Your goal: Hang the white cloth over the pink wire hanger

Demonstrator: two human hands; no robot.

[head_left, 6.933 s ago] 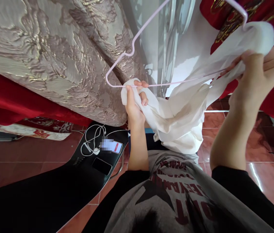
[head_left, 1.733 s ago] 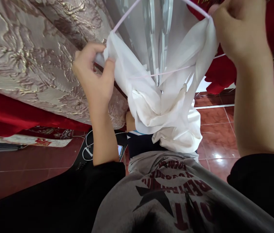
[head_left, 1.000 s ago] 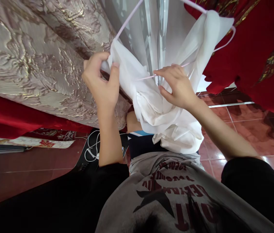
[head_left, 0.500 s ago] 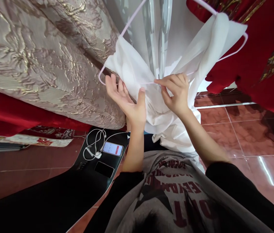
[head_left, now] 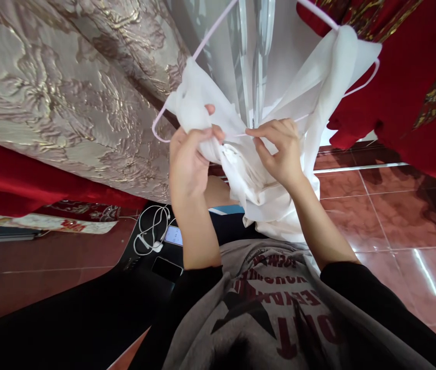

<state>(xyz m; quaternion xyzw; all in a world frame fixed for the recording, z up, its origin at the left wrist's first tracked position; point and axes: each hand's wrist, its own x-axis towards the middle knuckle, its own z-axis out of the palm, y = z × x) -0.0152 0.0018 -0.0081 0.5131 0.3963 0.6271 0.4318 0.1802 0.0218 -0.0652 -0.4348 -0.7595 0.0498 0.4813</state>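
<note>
White fabric (head_left: 295,203), seemingly a garment, drapes over a pale lilac hanger (head_left: 214,28) and hangs in folds toward my lap. My left hand (head_left: 191,159) is closed on a bunch of the fabric near the hanger's left end, its thumb toward the right. Some of its fingers are hidden behind the cloth. My right hand (head_left: 277,146) pinches the hanger's thin lower bar with thumb and forefinger at the middle. A short stretch of that bar shows between the two hands.
Shiny beige embossed fabric (head_left: 67,103) hangs at the left, red cloth (head_left: 399,108) at the right. Glass door handles (head_left: 258,46) stand behind the hanger. On a black seat (head_left: 87,303) lie two phones (head_left: 167,268) and a white cable (head_left: 150,231). The floor is red tile (head_left: 406,205).
My left hand has turned from open, palm up, to closed around the white fabric, bunching it up and left. My right hand keeps its pinch. The hanger's right end has shifted slightly left.
</note>
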